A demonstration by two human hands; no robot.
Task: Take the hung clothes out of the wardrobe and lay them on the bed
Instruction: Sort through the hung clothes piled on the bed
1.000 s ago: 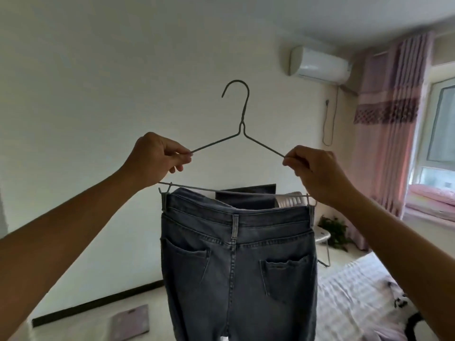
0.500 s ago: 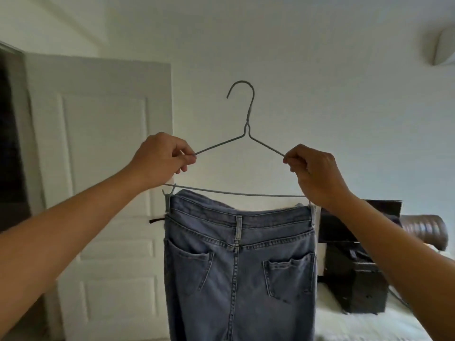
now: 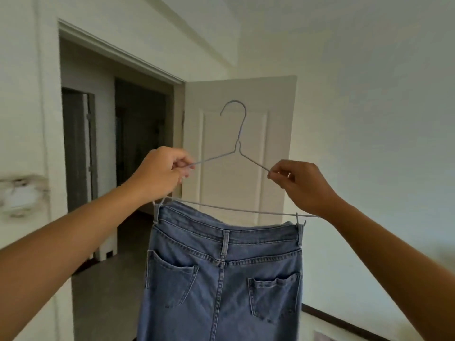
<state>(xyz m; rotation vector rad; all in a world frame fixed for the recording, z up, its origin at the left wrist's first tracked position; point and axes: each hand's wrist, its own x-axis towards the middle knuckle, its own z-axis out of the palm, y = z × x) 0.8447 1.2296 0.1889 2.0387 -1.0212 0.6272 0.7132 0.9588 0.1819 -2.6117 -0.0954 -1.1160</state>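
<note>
Now the view has swung to the left: the dark box and the bed that showed at 4 o'clock half a second ago are gone, and an open doorway fills the 9 o'clock side. Both hands hold the hanger just as before.

Nearest, the blue jeans (image 3: 221,279) hang at 6 o'clock, back pockets facing the camera. Small clips at each end of the wire hanger (image 3: 237,153) hold the waistband. The left hand (image 3: 157,174) is at 9 o'clock from the hanger's neck, its fingers (image 3: 182,163) pinching the left sloping wire. The right hand (image 3: 302,185) is at 3 o'clock, its fingers (image 3: 277,173) pinching the right sloping wire. The hook points up, toward 12 o'clock, and touches nothing.

Farther back, a white door (image 3: 275,143) stands open behind the hanger. At 9 o'clock the dark doorway (image 3: 118,148) leads to another room. A white wall (image 3: 381,119) fills the 3 o'clock side.
</note>
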